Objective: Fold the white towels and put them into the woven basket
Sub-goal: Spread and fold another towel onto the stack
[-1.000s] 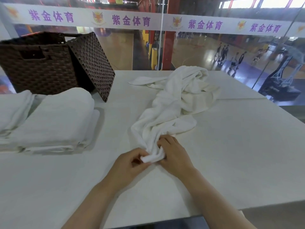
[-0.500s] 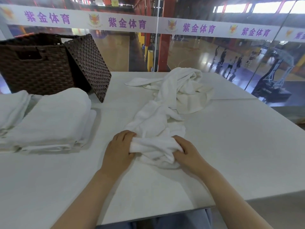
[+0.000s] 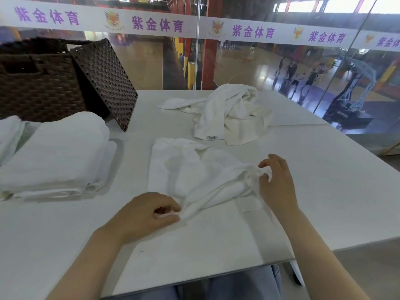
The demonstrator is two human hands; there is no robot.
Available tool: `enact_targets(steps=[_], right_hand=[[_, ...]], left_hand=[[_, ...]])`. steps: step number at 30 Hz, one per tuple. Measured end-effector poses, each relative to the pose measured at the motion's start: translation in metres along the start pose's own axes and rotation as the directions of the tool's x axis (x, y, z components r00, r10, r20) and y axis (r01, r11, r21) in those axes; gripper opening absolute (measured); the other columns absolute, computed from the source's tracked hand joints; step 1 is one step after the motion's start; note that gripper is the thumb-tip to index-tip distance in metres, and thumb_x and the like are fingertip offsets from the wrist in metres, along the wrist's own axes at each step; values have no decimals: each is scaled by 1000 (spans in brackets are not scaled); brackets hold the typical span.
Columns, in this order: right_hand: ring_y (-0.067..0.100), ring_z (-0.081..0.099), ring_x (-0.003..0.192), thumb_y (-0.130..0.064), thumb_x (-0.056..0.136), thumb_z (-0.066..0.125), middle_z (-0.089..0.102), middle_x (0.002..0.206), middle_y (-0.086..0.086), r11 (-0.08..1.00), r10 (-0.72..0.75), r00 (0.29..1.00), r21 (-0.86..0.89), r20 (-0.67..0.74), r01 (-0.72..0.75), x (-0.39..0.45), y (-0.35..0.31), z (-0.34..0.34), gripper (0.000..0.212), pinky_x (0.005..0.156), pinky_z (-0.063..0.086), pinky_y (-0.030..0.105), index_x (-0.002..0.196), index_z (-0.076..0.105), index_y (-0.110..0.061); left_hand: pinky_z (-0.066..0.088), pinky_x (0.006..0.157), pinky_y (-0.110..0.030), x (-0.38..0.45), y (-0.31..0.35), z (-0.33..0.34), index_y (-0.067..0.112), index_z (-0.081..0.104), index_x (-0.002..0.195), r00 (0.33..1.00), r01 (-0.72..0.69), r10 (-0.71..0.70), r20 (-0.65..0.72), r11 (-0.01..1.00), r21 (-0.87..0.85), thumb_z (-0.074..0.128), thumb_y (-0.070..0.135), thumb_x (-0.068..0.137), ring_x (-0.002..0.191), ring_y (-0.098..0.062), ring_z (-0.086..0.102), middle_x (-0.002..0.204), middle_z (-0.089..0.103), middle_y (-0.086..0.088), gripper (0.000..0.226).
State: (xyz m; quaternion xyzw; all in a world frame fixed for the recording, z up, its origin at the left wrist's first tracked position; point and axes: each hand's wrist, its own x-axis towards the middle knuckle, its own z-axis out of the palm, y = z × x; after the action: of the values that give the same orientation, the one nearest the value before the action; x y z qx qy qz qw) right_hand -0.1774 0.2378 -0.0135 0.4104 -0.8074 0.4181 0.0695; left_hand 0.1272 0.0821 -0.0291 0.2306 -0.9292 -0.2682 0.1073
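A white towel [image 3: 190,169] lies partly spread on the white table [image 3: 324,180] in front of me. My left hand [image 3: 149,213] pinches its near corner between thumb and fingers. My right hand [image 3: 277,180] pinches a bunched part of the towel's right edge, with the other fingers curled above it. Another crumpled white towel [image 3: 229,111] lies farther back at the centre. Folded white towels [image 3: 60,154] are stacked at the left. The dark brown woven basket [image 3: 36,83] stands at the back left.
The basket's woven lid [image 3: 106,81] leans against its right side. A glass wall runs along the table's far edge, with a sports hall behind it. The table's front edge is close to my body.
The towel has come away from the crumpled towel behind and been drawn toward me. My hands have moved apart, spreading it wider on the table.
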Motion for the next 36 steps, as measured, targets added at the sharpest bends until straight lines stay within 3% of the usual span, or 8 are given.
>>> enact_targets(steps=[6, 9, 13, 19, 21, 24, 29, 36], right_hand=[[11, 44, 108, -35, 88, 65, 45, 117, -9, 993, 106, 985, 36, 136, -112, -36, 6, 1, 40, 86, 40, 28, 122, 46, -24], [13, 41, 116, -50, 83, 67, 41, 126, -8, 982, 182, 943, -98, 279, -161, -47, 15, 1, 67, 96, 40, 33, 137, 36, -25], [21, 46, 118, -40, 86, 67, 45, 130, 0, 968, 223, 938, -172, 266, -182, -45, 20, -2, 67, 99, 40, 38, 141, 36, -20], [24, 54, 86, -16, 88, 60, 53, 89, -4, 959, 232, 933, -227, 274, -171, -28, 32, -20, 8, 66, 37, 31, 92, 56, -21], [29, 53, 81, 3, 77, 57, 52, 82, -1, 957, 131, 979, -279, 154, -84, -22, 40, -33, 23, 60, 37, 31, 77, 57, -20], [32, 54, 75, 13, 72, 52, 52, 88, 2, 954, 96, 994, -280, -55, -107, -14, 53, -53, 33, 55, 35, 30, 82, 61, -16], [25, 51, 83, -17, 93, 55, 53, 105, 7, 900, 430, 902, -58, -29, -431, -17, 51, -54, 29, 73, 38, 34, 121, 49, -15], [27, 51, 57, -21, 93, 49, 60, 60, 10, 847, 531, 825, -154, 194, -510, -19, 55, -66, 29, 58, 37, 31, 70, 54, -5]], left_hand=[[41, 96, -34, 8, -15, 7, 25, 65, 112, 892, 147, -128, -433, 989, 12, 51, 42, 91, 109, -17, 54, 116, 63, 8, 30], [33, 108, -41, 16, -18, 8, 14, 44, 141, 826, 409, -421, -376, 905, -115, 57, 34, 94, 131, -27, 42, 141, 49, -5, 53], [41, 99, -47, 24, -18, 9, 17, 40, 138, 848, 450, -429, -312, 893, -3, 53, 61, 84, 116, -29, 54, 127, 58, -3, 71], [42, 78, -32, 21, -3, 14, 27, 41, 137, 825, 323, -394, -406, 917, -234, 54, 11, 92, 97, -17, 56, 112, 56, 6, 49], [43, 76, -32, 15, -4, 5, 24, 46, 129, 736, 274, -434, -520, 893, -357, 51, 3, 90, 97, -16, 54, 113, 56, 5, 45], [49, 69, -34, 10, -10, -9, 23, 45, 129, 604, 208, -591, -534, 765, -610, 50, -4, 86, 85, -17, 57, 114, 55, 0, 51], [49, 93, -55, 6, -24, -3, 22, 38, 143, 665, 182, -703, -251, 479, -859, 51, -11, 83, 114, -27, 55, 137, 50, -5, 70], [56, 88, -38, 19, -33, -22, 6, 59, 126, 712, -89, -703, -9, -77, -993, 52, 9, 95, 107, -21, 65, 125, 66, -9, 32]])
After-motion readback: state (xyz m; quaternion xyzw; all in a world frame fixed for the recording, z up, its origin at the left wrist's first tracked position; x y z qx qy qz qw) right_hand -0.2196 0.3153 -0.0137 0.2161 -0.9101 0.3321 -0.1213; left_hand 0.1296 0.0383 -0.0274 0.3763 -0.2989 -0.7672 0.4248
